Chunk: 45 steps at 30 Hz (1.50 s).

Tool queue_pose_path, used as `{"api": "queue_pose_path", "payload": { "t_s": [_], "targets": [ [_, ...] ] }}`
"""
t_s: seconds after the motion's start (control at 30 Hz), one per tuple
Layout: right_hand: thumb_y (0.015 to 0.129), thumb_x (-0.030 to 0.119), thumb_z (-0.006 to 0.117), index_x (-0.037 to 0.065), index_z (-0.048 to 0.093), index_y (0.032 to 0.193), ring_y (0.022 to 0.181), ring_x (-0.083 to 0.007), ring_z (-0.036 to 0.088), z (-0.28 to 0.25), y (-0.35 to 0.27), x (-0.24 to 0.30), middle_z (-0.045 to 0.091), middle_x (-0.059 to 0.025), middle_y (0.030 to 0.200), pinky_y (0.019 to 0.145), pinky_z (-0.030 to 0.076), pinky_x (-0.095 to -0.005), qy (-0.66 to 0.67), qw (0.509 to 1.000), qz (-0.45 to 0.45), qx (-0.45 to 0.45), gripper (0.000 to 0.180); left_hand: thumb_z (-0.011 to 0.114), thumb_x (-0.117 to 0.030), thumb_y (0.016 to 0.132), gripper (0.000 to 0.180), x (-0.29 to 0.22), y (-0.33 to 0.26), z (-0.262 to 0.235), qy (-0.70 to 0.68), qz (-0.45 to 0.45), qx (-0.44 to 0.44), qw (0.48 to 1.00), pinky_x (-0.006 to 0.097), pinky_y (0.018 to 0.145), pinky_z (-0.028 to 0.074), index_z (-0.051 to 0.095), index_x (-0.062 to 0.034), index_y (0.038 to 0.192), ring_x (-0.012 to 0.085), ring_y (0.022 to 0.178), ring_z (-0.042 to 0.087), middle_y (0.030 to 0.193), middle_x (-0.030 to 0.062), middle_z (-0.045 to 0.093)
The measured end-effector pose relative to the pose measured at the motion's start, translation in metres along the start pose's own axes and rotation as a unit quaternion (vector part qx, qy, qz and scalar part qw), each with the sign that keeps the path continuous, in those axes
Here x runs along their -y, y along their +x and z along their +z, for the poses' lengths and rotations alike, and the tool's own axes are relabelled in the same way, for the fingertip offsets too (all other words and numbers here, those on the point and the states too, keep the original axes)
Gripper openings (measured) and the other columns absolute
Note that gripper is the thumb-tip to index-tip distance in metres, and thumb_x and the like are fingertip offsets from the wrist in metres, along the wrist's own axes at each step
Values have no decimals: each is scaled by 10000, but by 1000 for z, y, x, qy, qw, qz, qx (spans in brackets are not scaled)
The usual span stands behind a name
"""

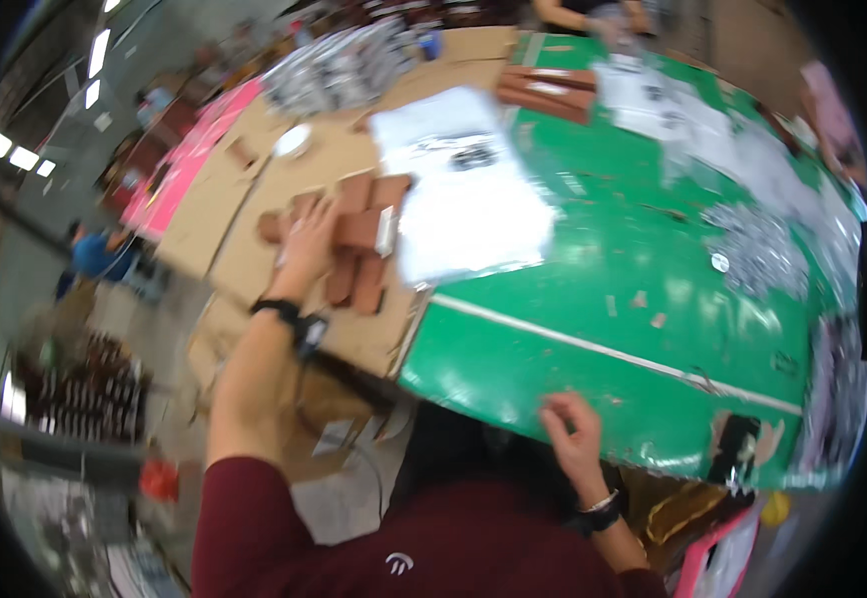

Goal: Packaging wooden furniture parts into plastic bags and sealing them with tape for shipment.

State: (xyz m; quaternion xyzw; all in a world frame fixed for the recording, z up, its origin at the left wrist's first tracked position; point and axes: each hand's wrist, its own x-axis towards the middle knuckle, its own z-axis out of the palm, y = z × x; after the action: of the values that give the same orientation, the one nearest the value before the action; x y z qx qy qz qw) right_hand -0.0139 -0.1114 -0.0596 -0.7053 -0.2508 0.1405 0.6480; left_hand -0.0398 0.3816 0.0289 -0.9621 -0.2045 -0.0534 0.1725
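Observation:
My left hand (309, 244) reaches out over a pile of flat reddish-brown cardboard pieces (358, 239) lying on brown cardboard sheets (244, 259); its fingers rest on the pieces, and whether they grip one is lost in the blur. A black watch sits on that wrist. My right hand (571, 427) hovers at the near edge of the green table (603, 299), fingers loosely curled, holding nothing. A stack of white plastic bags (468, 199) lies just right of the brown pieces.
More brown pieces (548, 92) lie at the far side beside white printed sheets (653, 95). A heap of small silvery parts (757, 249) sits at the right. A pink board (189, 159) lies far left. Another person stands at the far edge.

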Motion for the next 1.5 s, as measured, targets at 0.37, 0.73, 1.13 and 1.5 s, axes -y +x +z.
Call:
{"api": "queue_pose_path", "payload": {
  "t_s": [0.37,0.73,1.13,1.5],
  "targets": [
    [933,131,671,69,708,1082,754,-182,616,7,-5,-9,650,-66,859,661,473,-295,-34,999,-8,-18,165,782,-148,722,1115,49,30,39,-39,110,58,991,642,1177,176,130,-253,1621,328,1243,528,1255,101,576],
    [931,151,680,84,702,1116,719,-154,618,13,-2,-8,672,-34,864,660,483,-282,-41,999,2,-28,198,824,-23,568,1024,73,45,41,-155,135,27,978,506,999,435,417,-192,1493,363,1051,599,1101,92,645],
    [833,355,802,49,481,1392,1040,-275,656,-3,103,50,641,-174,1185,891,519,-348,-173,977,-124,-36,714,623,-102,817,637,-178,-15,-126,-78,489,-112,862,534,1115,366,494,-139,1440,239,992,611,1004,43,619],
    [812,291,848,12,519,1403,833,-107,636,-71,50,20,687,-60,936,747,495,-266,90,987,124,-49,732,789,-120,720,868,-210,-24,-116,-283,343,-147,883,531,1138,334,416,-91,1502,346,1321,493,1372,165,558]
  ]
}}
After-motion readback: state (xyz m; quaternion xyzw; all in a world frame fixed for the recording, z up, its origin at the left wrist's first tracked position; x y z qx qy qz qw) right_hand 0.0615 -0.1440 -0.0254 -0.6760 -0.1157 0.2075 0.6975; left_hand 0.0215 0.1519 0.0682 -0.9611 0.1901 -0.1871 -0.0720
